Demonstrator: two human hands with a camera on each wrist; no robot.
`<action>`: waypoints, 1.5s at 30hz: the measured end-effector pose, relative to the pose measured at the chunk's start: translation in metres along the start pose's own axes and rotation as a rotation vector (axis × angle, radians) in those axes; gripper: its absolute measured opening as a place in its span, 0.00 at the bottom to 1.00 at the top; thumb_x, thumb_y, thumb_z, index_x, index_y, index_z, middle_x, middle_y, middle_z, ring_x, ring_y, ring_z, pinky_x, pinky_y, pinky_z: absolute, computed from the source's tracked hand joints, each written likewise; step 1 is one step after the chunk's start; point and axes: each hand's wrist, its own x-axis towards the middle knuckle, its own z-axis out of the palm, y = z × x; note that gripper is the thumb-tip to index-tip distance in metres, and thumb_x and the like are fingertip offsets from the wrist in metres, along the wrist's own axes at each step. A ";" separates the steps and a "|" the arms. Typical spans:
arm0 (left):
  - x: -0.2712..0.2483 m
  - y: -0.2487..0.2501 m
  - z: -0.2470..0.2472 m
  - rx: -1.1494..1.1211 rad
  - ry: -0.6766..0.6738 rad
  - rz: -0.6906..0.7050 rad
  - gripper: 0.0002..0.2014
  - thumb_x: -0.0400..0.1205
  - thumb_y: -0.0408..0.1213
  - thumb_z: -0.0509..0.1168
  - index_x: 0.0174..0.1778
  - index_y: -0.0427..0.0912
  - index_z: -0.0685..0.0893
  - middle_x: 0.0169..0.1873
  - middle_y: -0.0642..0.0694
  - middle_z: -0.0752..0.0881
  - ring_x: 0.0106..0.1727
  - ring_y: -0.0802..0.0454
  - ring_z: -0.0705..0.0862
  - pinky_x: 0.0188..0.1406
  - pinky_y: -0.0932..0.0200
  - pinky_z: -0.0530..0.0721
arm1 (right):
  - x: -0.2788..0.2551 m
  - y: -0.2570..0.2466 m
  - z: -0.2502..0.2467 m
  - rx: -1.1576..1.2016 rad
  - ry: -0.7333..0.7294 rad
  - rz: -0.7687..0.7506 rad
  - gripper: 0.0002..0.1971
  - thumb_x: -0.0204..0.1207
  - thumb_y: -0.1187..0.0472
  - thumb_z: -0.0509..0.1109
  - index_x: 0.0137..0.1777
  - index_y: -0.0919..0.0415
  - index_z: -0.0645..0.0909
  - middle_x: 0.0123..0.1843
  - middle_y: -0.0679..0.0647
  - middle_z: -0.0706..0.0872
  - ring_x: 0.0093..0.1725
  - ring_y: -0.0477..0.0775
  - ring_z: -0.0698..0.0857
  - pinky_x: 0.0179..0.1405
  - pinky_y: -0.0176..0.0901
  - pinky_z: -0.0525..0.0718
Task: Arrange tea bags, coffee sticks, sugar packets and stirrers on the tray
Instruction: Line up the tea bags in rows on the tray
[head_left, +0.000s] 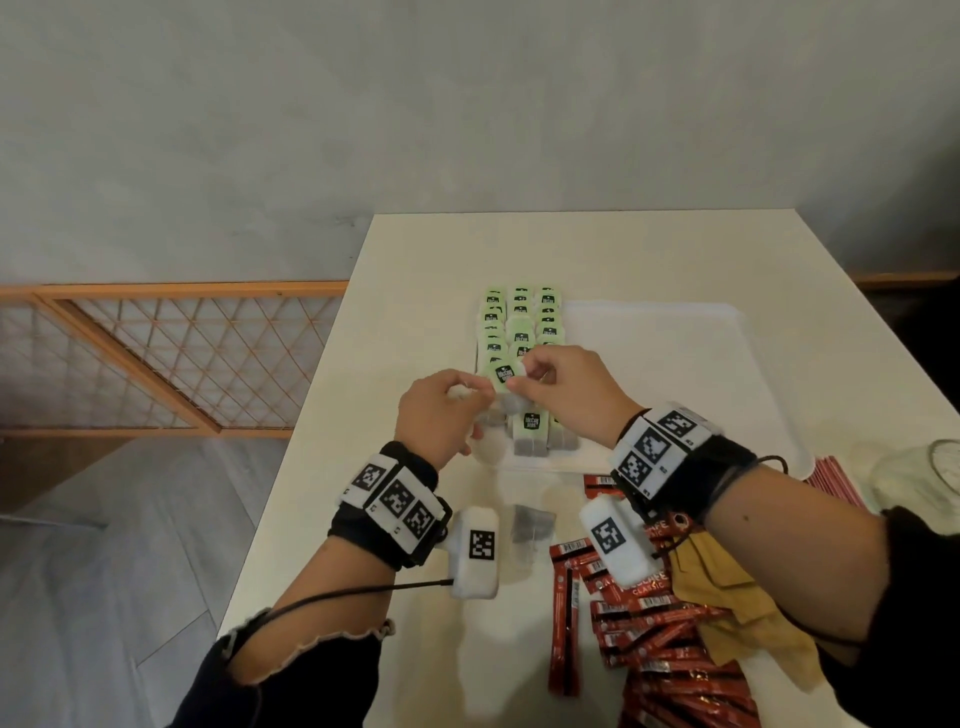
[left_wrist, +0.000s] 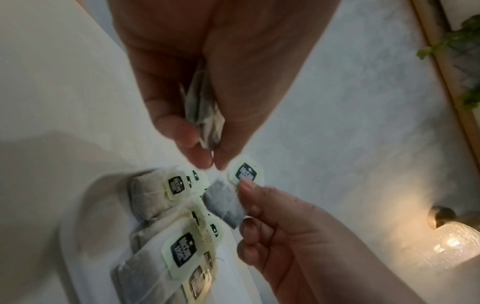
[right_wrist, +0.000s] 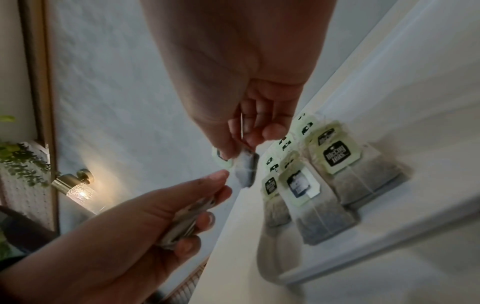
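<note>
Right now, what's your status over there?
Left hand holds spare tea bags. Right hand pinches one tea bag above tray. Coffee sticks wait on table, nothing blocking.

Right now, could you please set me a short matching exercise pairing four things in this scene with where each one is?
Things:
1. small stack of tea bags
2. single tea bag
3. rows of tea bags
4. coffee sticks

Places:
A. loose on the table
B. on the tray
C. in the left hand
D. in the right hand

Pairs: 1-C, 2-D, 3-B, 4-A
</note>
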 end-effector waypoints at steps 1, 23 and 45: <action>0.001 0.001 0.001 0.003 0.063 0.024 0.02 0.78 0.37 0.71 0.44 0.45 0.88 0.31 0.48 0.89 0.25 0.54 0.86 0.18 0.61 0.79 | 0.000 -0.001 0.000 0.021 0.012 0.023 0.11 0.76 0.58 0.75 0.35 0.59 0.78 0.32 0.49 0.82 0.32 0.45 0.79 0.39 0.38 0.78; -0.010 -0.025 -0.022 0.217 -0.100 -0.009 0.06 0.76 0.39 0.74 0.45 0.44 0.87 0.34 0.45 0.88 0.24 0.55 0.84 0.19 0.61 0.81 | 0.014 0.015 0.034 -0.342 -0.029 0.031 0.09 0.72 0.49 0.77 0.44 0.54 0.88 0.47 0.50 0.79 0.48 0.51 0.80 0.45 0.41 0.75; -0.058 -0.022 0.005 0.388 -0.296 -0.134 0.11 0.76 0.44 0.73 0.39 0.38 0.90 0.30 0.49 0.86 0.21 0.57 0.80 0.17 0.67 0.73 | -0.094 0.007 -0.011 -0.168 -0.268 -0.062 0.23 0.67 0.75 0.72 0.55 0.48 0.84 0.52 0.47 0.81 0.42 0.49 0.81 0.40 0.30 0.78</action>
